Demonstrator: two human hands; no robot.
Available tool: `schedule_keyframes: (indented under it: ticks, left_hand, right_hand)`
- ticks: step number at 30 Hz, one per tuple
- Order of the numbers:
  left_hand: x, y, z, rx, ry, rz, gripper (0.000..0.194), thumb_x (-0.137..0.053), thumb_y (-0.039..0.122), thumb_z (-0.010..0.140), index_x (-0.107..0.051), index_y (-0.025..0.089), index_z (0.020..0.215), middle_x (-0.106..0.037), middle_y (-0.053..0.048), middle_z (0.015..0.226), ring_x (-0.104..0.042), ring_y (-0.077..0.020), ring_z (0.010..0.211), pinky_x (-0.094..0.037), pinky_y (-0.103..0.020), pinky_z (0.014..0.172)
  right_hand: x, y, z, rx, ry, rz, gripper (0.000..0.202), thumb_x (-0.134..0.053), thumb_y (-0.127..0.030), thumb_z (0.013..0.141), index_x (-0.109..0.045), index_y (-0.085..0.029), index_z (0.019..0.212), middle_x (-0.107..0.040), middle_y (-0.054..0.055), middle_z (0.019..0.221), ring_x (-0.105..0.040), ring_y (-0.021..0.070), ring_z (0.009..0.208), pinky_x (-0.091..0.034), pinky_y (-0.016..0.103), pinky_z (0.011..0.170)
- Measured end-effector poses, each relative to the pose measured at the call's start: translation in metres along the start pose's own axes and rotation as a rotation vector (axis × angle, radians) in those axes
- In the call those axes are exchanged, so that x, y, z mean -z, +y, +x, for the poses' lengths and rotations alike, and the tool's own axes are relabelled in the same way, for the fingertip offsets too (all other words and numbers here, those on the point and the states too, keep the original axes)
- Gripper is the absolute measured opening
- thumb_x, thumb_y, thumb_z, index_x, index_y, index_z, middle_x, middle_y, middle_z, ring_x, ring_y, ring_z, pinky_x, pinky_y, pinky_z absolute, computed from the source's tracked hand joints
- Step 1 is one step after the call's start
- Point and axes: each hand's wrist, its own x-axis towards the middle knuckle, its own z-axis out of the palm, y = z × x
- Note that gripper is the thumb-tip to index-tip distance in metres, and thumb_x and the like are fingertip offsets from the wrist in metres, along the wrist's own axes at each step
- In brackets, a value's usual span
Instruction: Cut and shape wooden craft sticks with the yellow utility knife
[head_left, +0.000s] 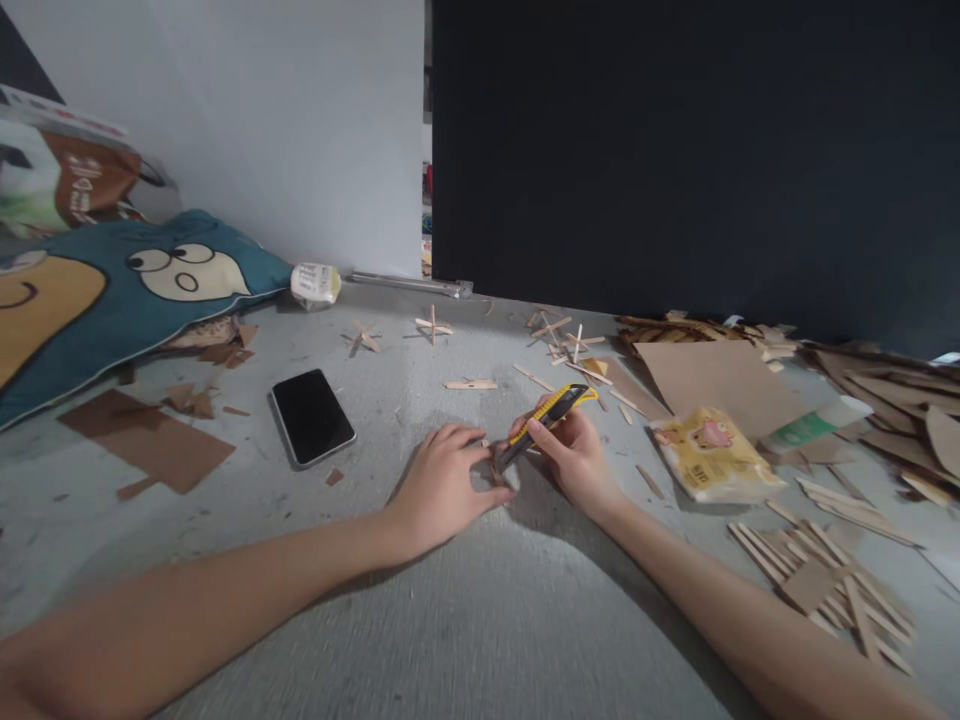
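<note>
My right hand [574,455] is wrapped round a yellow and black utility knife [546,422], whose front end slants down to the left. That front end reaches between the thumb and fingers of my left hand [442,490]. The left thumb and fingertips close in on something small and partly hidden, which I cannot make out; a bit of light wood seems to show there. Just beyond my hands lies a short flat wooden stick piece [470,384]. Farther back stand small crossed-stick pieces, one of them upright [433,327].
A phone [312,417] lies left of my hands, near brown cardboard [146,440]. A blue cushion [150,300] fills the far left. On the right are a yellow tissue pack [716,455], loose wooden sticks [825,580] and cardboard scraps [720,380]. A black panel [690,160] rises behind.
</note>
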Motion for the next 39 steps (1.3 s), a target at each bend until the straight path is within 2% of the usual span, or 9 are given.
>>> schedule_keyframes:
  ticks: [5, 8, 12, 21, 29, 39]
  left_hand:
    - [-0.004, -0.007, 0.002, 0.060, -0.051, -0.003, 0.061, -0.088, 0.052, 0.078, -0.075, 0.026, 0.131, -0.060, -0.014, 0.154, -0.049, -0.0390, 0.147, -0.040, -0.061, 0.120]
    - [-0.006, -0.012, 0.003, 0.073, -0.094, 0.002, 0.069, -0.086, 0.057, 0.078, -0.072, 0.024, 0.137, -0.050, -0.016, 0.162, -0.040, -0.0401, 0.154, -0.032, -0.064, 0.124]
    - [-0.007, -0.013, 0.002, 0.067, -0.086, -0.005, 0.067, -0.085, 0.057, 0.079, -0.072, 0.025, 0.136, -0.050, -0.016, 0.162, -0.038, -0.0394, 0.156, -0.030, -0.065, 0.125]
    - [-0.007, -0.015, 0.002, 0.052, -0.070, 0.003, 0.065, -0.085, 0.058, 0.078, -0.074, 0.027, 0.134, -0.051, -0.015, 0.161, -0.039, -0.0388, 0.155, -0.032, -0.063, 0.125]
    - [-0.006, -0.012, 0.003, 0.065, -0.082, -0.002, 0.068, -0.086, 0.057, 0.078, -0.072, 0.025, 0.136, -0.050, -0.016, 0.162, -0.040, -0.0396, 0.155, -0.032, -0.064, 0.125]
    - [-0.006, -0.013, 0.001, 0.062, -0.064, -0.029, 0.065, -0.087, 0.055, 0.078, -0.073, 0.028, 0.135, -0.052, -0.015, 0.161, -0.040, -0.0400, 0.154, -0.032, -0.065, 0.125]
  right_hand:
    - [0.001, 0.001, 0.001, 0.046, 0.032, -0.019, 0.044, -0.083, -0.053, 0.084, -0.052, -0.027, 0.103, -0.077, 0.002, 0.087, -0.079, 0.0259, 0.085, -0.065, 0.045, 0.083]
    - [0.001, 0.000, 0.001, 0.066, 0.009, -0.068, 0.045, -0.082, -0.056, 0.084, -0.052, -0.027, 0.102, -0.078, 0.004, 0.088, -0.078, 0.0270, 0.084, -0.065, 0.047, 0.082]
    - [-0.001, 0.000, 0.002, 0.062, -0.002, -0.095, 0.046, -0.080, -0.060, 0.084, -0.052, -0.028, 0.101, -0.078, 0.005, 0.087, -0.078, 0.0276, 0.082, -0.065, 0.048, 0.083]
    - [0.000, 0.000, 0.002, 0.050, -0.045, -0.076, 0.045, -0.079, -0.058, 0.086, -0.049, -0.028, 0.103, -0.077, 0.004, 0.089, -0.079, 0.0281, 0.087, -0.063, 0.050, 0.088]
    - [-0.002, -0.003, 0.001, 0.063, -0.055, -0.082, 0.045, -0.078, -0.058, 0.087, -0.049, -0.028, 0.104, -0.077, 0.003, 0.088, -0.078, 0.0268, 0.084, -0.064, 0.049, 0.087]
    - [-0.003, -0.004, 0.000, 0.060, -0.021, -0.081, 0.045, -0.079, -0.058, 0.086, -0.050, -0.028, 0.102, -0.076, 0.004, 0.087, -0.078, 0.0280, 0.087, -0.063, 0.050, 0.086]
